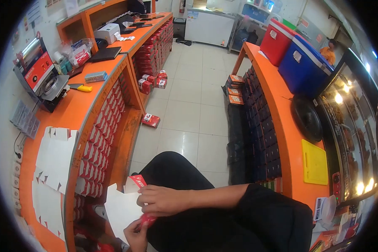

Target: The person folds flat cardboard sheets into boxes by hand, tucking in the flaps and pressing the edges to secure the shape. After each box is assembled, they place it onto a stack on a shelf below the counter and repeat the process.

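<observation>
Cardboard box blank point(124, 206), white inside with a red printed flap, sits over the person's lap at the bottom centre of the view, gripped by both hands. Right hand point(161, 200) lies across the blank's upper edge, fingers curled and pinching the red flap near its fold. Left hand point(136, 235) grips the lower red edge from beneath, thumb and fingers closed on the card. Black trousers point(197, 218) fill the area behind the hands.

To the left, the orange counter point(77, 107) carries two stacks of flat white box blanks point(54, 157). Rows of folded red boxes point(98, 143) fill the shelf under the counter edge. Further along the counter stand a red sealing machine point(40, 75) and a yellow-handled utility knife point(80, 87). One red box point(150, 120) lies on the tiled floor point(189, 109). On the right counter rest a red cooler point(277, 41) and a blue cooler point(304, 65).
</observation>
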`<state>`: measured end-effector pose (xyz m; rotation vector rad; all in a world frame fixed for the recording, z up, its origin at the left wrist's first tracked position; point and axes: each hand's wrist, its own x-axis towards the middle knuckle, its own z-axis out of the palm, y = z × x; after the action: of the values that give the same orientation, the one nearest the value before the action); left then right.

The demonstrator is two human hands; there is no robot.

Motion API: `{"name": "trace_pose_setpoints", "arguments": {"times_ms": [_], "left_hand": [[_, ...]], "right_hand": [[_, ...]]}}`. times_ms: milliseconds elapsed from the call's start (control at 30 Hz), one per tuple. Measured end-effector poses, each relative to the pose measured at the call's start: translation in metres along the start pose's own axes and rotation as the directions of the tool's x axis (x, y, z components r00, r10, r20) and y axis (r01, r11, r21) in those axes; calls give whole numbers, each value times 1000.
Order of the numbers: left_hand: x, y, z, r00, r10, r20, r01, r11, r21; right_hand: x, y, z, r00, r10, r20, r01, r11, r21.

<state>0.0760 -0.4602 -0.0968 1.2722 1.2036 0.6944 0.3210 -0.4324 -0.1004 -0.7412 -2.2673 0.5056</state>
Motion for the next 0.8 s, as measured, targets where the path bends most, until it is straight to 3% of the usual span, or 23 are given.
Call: {"name": "trace_pose_setpoints", "arguments": {"times_ms": [67, 167, 200, 267, 400, 467, 533, 600, 667, 700, 733, 800], "left_hand": [[3, -3, -11, 999, 35, 27, -36, 998, 57], [5, 1, -15, 999, 37, 40, -38, 999, 23], [7, -2, -16, 997, 50, 51, -51, 998, 29], [9, 4, -19, 994, 45, 102, -59, 989, 139], [11, 9, -19, 982, 65, 178, -101, 975, 197], [10, 23, -18, 967, 130, 220, -177, 962, 207], [14, 20, -20, 962, 143, 231, -192, 960, 203], [13, 24, -20, 962, 150, 228, -197, 960, 198], [8, 35, -16, 959, 278, 47, -279, 911, 305], [8, 35, -17, 926, 378, 0, -349, 854, 385], [8, 32, -17, 926, 377, -5, -346, 856, 384], [7, 33, -14, 802, 591, -88, -491, 736, 466]], "right_hand": [[-1, -5, 2, 968, 93, -233, -93, 996, 8], [-3, -11, 5, 931, 120, -345, -124, 992, 11], [-2, -11, 7, 929, 127, -348, -136, 991, -2], [-3, -7, 7, 960, -8, -281, 14, 1000, 16], [0, -16, -7, 995, -37, -89, 38, 999, 11], [0, -15, -2, 991, -26, -131, 28, 1000, 12], [-2, -10, -6, 999, -47, 11, 48, 999, -20], [-5, -9, -9, 998, 14, -68, -13, 1000, 22], [-9, -5, -13, 989, 70, -134, -61, 996, 72], [-11, -4, -19, 974, 101, -204, -91, 994, 60], [-12, -4, -25, 953, 132, -274, -123, 991, 50], [-10, -10, -34, 938, 126, -324, -106, 991, 78]]}}
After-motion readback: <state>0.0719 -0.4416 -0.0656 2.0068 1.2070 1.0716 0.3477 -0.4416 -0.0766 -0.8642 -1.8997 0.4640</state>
